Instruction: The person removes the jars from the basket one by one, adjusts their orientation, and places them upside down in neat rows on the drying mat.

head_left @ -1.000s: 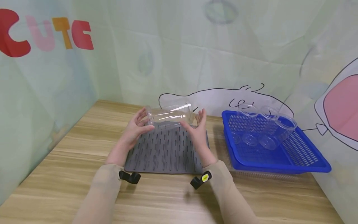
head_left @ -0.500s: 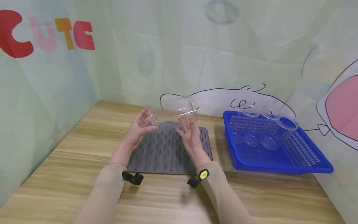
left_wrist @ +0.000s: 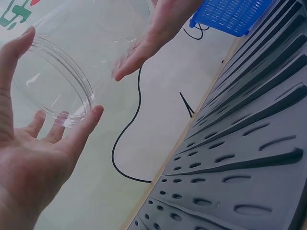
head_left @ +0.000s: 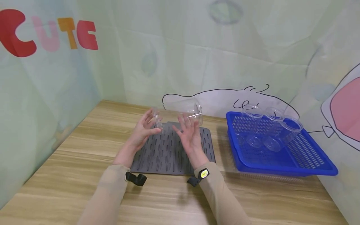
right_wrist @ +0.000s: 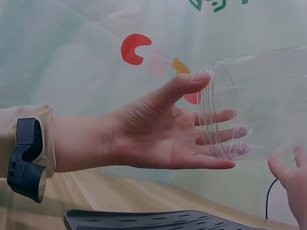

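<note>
A clear cylindrical jar (head_left: 197, 109) lies on its side in the air above the grey ridged mat (head_left: 168, 153). My left hand (head_left: 140, 132) grips its threaded mouth, thumb on one side and fingers round the other, as the right wrist view shows at the jar rim (right_wrist: 218, 112). Under the base end, my right hand (head_left: 191, 139) has its palm turned up and its fingers fairly straight, supporting the jar from below. In the left wrist view the right hand (left_wrist: 165, 33) meets the jar wall (left_wrist: 103, 52) at the upper right; part of that hand is out of frame.
To the right stands a blue plastic basket (head_left: 281, 170) holding several clear jars (head_left: 272, 143) upright. A printed cloth (head_left: 180, 62) hangs behind the wooden table (head_left: 157, 200). The left wrist view shows a black cable (left_wrist: 114, 153) beyond the table edge.
My right hand has left the side of the base end and moved left beneath the jar, palm up. The jar has shifted slightly right, its mouth still in my left hand.
</note>
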A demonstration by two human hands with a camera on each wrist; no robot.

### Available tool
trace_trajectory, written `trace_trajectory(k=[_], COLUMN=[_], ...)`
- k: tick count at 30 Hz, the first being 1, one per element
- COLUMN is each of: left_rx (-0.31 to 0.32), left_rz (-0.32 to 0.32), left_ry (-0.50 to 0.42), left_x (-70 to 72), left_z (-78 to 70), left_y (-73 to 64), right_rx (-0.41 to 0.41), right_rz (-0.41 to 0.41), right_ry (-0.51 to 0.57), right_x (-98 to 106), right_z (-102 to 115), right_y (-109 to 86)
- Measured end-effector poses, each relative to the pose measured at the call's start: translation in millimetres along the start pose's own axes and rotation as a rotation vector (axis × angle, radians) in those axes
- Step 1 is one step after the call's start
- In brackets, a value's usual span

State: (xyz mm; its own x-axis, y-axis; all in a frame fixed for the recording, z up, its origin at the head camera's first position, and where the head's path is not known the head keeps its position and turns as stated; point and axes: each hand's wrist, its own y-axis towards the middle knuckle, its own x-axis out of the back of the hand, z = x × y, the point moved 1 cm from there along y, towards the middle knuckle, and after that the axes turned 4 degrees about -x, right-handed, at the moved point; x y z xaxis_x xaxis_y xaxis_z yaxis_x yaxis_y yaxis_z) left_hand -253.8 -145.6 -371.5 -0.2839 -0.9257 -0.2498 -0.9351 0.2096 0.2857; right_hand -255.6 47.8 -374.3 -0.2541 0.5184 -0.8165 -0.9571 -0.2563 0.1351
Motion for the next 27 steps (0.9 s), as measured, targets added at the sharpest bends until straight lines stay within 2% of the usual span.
trace_trajectory(k=[10,15,18,21,24,27], left_rx=[0.034,0.037,0.016,0.018,0.061,0.112], left_rz=[0.014,-0.007,-0.061,-0.142,-0.235,-0.3], left_ry=[0.022,0.01,0.006,-0.01,-0.012,0.007], left_x=[2.0,11.2,20.6,28.9,37.3,46.8], left_z=[-4.0,-4.0,-3.1,-4.5,-4.7,-0.8], left_y=[-1.2,-3.8,-4.3,-4.8,-6.6,-10.5], right_rx=[-0.01,-0.005,0.002,0.007,0.017,0.03], right_rz=[-0.042,-0.037,-0.032,-0.05,-0.088,-0.142], right_ry=[0.039,0.034,-0.004,-0.081,-0.143,-0.174], right_x=[1,2,2,3,5,4], right_z=[-2,-3,-3,-2,-1,-2], right_y=[4.2,9.2,13.9,18.2,22.0,25.6])
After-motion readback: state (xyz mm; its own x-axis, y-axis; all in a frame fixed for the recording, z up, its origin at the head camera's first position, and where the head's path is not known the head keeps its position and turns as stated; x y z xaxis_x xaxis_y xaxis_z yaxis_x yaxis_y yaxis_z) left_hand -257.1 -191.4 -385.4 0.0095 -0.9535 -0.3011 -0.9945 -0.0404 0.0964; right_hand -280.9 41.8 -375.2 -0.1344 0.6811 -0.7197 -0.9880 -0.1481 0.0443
